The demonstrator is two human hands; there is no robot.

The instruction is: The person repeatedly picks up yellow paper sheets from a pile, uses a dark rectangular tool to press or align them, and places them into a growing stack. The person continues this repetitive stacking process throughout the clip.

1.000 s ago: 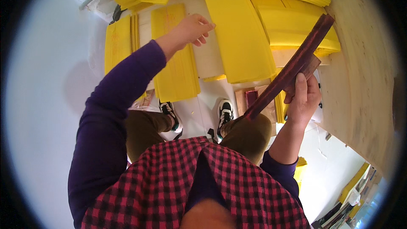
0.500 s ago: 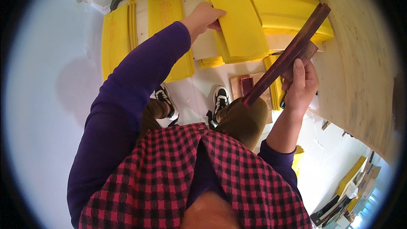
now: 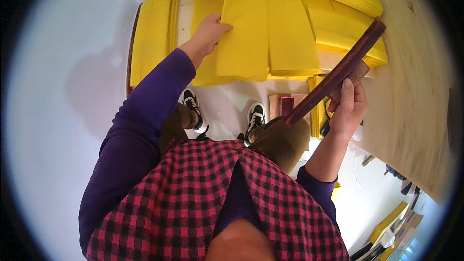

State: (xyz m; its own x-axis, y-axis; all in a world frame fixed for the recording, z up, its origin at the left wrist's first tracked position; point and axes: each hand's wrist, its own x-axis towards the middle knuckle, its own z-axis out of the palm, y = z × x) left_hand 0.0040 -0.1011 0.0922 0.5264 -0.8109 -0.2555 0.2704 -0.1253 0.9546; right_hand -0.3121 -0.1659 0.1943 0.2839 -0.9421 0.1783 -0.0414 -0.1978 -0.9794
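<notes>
Yellow sheet [image 3: 244, 34] pinched by left hand [image 3: 209, 34]; right hand [image 3: 348, 108] grips wooden bar [image 3: 338, 72].

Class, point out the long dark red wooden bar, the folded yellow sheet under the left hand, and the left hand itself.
long dark red wooden bar [image 3: 338, 75], head view, mid-length
folded yellow sheet [image 3: 246, 34], head view, centre face
left hand [image 3: 209, 33], head view, back of hand

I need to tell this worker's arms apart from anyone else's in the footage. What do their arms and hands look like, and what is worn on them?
Both arms wear long, plain purple sleeves, the right one pushed up above a bare forearm. A red-and-black checked vest covers the chest over them. The left hand and right hand are bare: no gloves, and no rings or watch that I can see.
</notes>
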